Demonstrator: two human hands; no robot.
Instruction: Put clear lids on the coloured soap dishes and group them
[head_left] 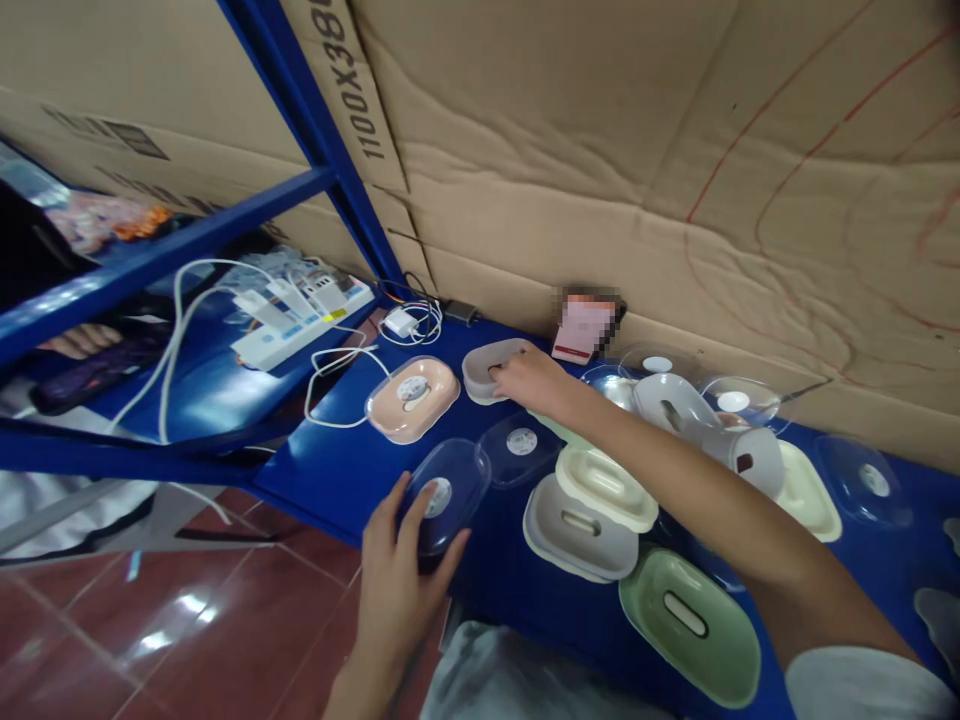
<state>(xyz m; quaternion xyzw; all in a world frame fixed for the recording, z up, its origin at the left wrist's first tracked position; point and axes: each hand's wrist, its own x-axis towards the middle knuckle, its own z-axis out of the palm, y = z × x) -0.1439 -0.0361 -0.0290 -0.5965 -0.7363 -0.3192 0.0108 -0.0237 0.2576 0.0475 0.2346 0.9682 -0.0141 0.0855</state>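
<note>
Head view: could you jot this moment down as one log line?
left hand: touching clear lid | right hand: touching grey dish | beside grey dish: peach dish | surface: blue tabletop

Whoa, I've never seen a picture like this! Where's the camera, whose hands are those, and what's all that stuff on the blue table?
There's no robot here, just a person. The camera sits on their head, so you see what's in front of and below them. Their left hand has its fingers on a clear cover with a round sticker. Their right hand reaches into a small grey dish; I can't tell how firmly it's held. On the blue table are more dishes, like a peach one and a green one, plus other see-through covers. Some white cables lie at the left.
</note>
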